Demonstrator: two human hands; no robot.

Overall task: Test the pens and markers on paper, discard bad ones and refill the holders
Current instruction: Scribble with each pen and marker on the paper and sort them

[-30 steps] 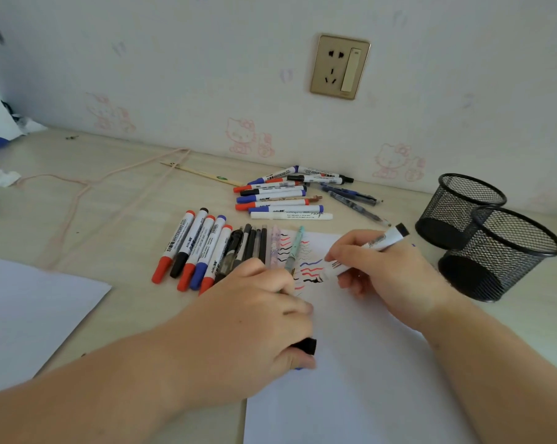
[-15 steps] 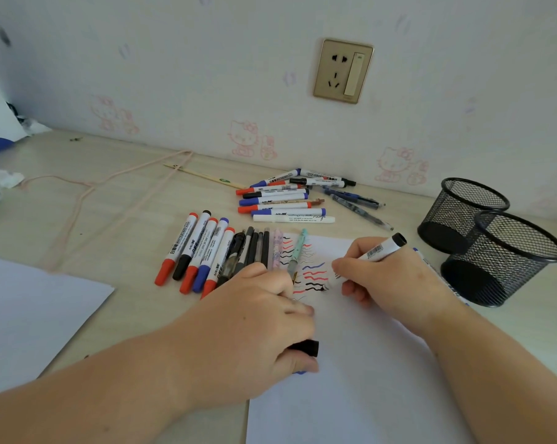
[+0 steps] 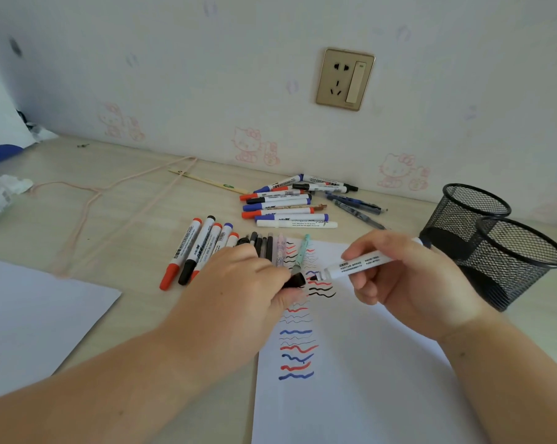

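Nearest, the test paper (image 3: 350,363) carries a column of red, blue and black squiggles up its left side. Above it the left hand (image 3: 238,283) pinches a black cap (image 3: 295,279), and the right hand (image 3: 408,283) grips a white whiteboard marker (image 3: 357,263), its nib at nine o'clock, just short of the cap. To recap well, keep barrel and cap in line and push until it seats; the nib looks dark, though blur hides its condition. Beyond the left hand at eleven o'clock lies a row of tested markers (image 3: 200,248); farther, at twelve, an untidy pile of markers (image 3: 290,206). Two black mesh holders (image 3: 508,248) stand at two o'clock on the worktop (image 3: 110,225).
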